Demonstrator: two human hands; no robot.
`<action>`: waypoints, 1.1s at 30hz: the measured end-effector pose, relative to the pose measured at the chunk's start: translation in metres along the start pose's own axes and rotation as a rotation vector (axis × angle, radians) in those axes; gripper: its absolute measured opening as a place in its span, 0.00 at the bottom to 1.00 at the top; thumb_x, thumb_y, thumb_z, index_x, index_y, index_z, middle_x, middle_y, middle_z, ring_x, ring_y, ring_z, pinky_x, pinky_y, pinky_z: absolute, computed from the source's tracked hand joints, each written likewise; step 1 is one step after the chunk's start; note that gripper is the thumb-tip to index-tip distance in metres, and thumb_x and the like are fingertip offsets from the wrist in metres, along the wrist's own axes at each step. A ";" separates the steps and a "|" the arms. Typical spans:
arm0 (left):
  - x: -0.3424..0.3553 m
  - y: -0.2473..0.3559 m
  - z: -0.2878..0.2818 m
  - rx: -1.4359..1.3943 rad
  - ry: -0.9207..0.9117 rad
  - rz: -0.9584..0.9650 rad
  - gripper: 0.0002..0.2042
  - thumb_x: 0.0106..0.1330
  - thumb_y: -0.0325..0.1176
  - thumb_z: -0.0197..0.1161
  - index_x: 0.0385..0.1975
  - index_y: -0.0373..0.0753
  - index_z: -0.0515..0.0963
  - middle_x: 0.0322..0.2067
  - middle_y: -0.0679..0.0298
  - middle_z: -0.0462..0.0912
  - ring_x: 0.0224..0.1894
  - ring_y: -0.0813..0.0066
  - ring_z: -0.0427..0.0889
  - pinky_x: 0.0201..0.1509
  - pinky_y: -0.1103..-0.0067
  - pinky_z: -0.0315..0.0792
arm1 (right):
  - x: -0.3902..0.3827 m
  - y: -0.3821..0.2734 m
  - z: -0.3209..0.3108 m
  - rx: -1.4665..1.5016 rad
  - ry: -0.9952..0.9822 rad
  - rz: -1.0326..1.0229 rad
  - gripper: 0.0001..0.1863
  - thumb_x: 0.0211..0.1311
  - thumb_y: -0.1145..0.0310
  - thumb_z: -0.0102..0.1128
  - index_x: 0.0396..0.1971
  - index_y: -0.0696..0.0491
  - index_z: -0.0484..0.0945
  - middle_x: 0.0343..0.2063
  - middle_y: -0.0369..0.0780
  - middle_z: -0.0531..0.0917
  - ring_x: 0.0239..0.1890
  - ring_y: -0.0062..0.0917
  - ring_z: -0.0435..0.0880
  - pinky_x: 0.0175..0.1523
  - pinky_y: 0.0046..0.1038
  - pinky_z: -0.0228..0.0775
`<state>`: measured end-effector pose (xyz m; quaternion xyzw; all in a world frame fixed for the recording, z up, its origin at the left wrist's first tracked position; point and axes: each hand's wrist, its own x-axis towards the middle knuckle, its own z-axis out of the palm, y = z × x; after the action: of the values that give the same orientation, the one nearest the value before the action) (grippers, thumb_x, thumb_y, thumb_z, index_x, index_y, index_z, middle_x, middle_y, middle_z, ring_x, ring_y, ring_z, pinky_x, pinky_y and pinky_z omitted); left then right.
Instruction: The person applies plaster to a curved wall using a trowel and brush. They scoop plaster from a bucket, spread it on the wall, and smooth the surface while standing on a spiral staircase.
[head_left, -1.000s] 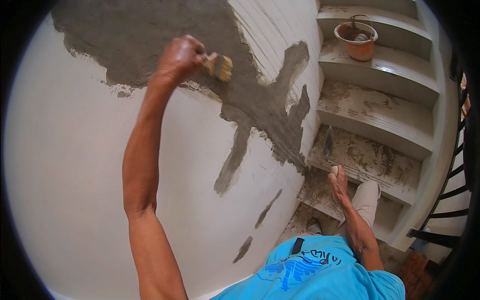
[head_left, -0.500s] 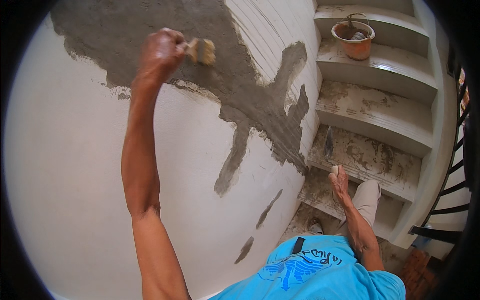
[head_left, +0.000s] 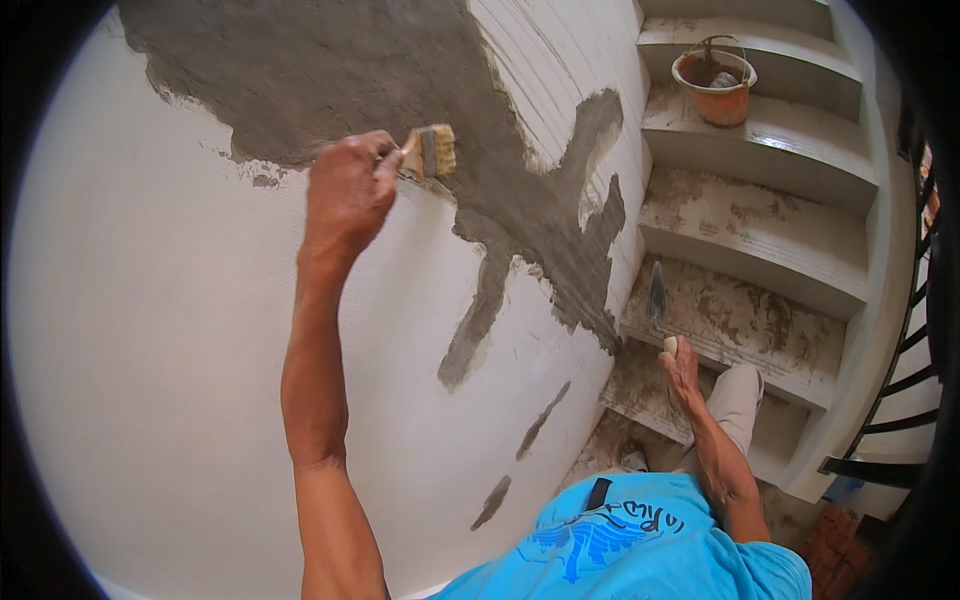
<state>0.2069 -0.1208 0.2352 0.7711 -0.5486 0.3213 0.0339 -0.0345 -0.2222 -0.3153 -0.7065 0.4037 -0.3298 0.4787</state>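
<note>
- Here's the left hand, fingers wrapped round the brush, bristles just right of them!
- Grey plaster spreads above and right of those fingers.
- Trowel: blade beyond the right hand, whose fingers grip its handle.
- Bucket on a step, well beyond them.

Left of centre, the left hand hides part of the brush; the top edge cuts the grey patch; contents of the upper-right bucket are unclear.
</note>
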 end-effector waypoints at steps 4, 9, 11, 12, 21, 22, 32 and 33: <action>0.007 0.007 -0.047 -0.188 0.195 -0.186 0.09 0.71 0.31 0.56 0.33 0.37 0.83 0.16 0.65 0.77 0.16 0.82 0.72 0.20 0.78 0.65 | 0.001 0.005 -0.003 -0.026 -0.001 -0.036 0.16 0.51 0.63 0.58 0.33 0.59 0.68 0.28 0.52 0.76 0.32 0.48 0.77 0.39 0.42 0.68; 0.010 -0.012 -0.067 0.071 0.632 -0.141 0.08 0.71 0.29 0.56 0.36 0.39 0.83 0.15 0.65 0.78 0.15 0.79 0.73 0.18 0.77 0.65 | 0.002 -0.002 0.001 0.016 -0.043 0.061 0.16 0.49 0.64 0.59 0.33 0.59 0.68 0.27 0.52 0.76 0.31 0.48 0.78 0.39 0.42 0.69; 0.007 -0.016 -0.064 0.115 0.698 -0.129 0.08 0.71 0.31 0.58 0.40 0.39 0.84 0.16 0.68 0.77 0.17 0.84 0.71 0.19 0.78 0.63 | 0.002 -0.003 0.007 0.011 -0.050 0.074 0.16 0.49 0.65 0.59 0.33 0.59 0.68 0.27 0.52 0.76 0.31 0.48 0.78 0.39 0.42 0.70; 0.009 -0.019 -0.054 0.112 0.733 -0.120 0.08 0.71 0.32 0.59 0.42 0.39 0.84 0.16 0.69 0.77 0.17 0.87 0.70 0.19 0.79 0.63 | 0.003 0.002 0.004 0.003 -0.031 0.063 0.16 0.49 0.65 0.59 0.33 0.59 0.69 0.27 0.52 0.76 0.31 0.49 0.78 0.39 0.42 0.70; -0.059 0.018 0.033 0.071 0.264 -0.114 0.11 0.67 0.26 0.58 0.48 0.37 0.79 0.21 0.55 0.78 0.21 0.60 0.80 0.25 0.69 0.74 | 0.004 0.007 0.004 -0.033 -0.020 0.034 0.17 0.47 0.65 0.58 0.33 0.60 0.70 0.27 0.53 0.78 0.31 0.49 0.79 0.39 0.43 0.70; -0.070 0.023 0.031 -0.062 0.117 -0.128 0.11 0.67 0.26 0.58 0.47 0.37 0.80 0.22 0.53 0.78 0.22 0.58 0.80 0.26 0.68 0.74 | 0.003 0.007 0.005 -0.028 -0.015 0.059 0.17 0.47 0.65 0.58 0.33 0.60 0.70 0.27 0.53 0.78 0.31 0.49 0.79 0.39 0.43 0.70; -0.043 -0.009 -0.061 -0.049 0.608 -0.366 0.11 0.72 0.33 0.54 0.42 0.35 0.82 0.21 0.64 0.79 0.20 0.80 0.72 0.23 0.77 0.64 | 0.000 0.006 0.010 0.000 -0.033 0.015 0.16 0.46 0.65 0.57 0.32 0.60 0.70 0.27 0.52 0.77 0.31 0.46 0.78 0.39 0.41 0.69; -0.044 -0.016 -0.058 -0.039 0.628 -0.346 0.11 0.72 0.33 0.54 0.42 0.36 0.82 0.22 0.64 0.80 0.21 0.79 0.72 0.24 0.76 0.64 | 0.000 0.005 0.012 -0.017 -0.031 0.019 0.16 0.46 0.65 0.56 0.32 0.60 0.70 0.27 0.52 0.77 0.30 0.46 0.78 0.39 0.41 0.69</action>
<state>0.1856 -0.0547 0.2621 0.7156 -0.3787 0.5215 0.2695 -0.0257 -0.2181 -0.3241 -0.7117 0.4058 -0.3105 0.4821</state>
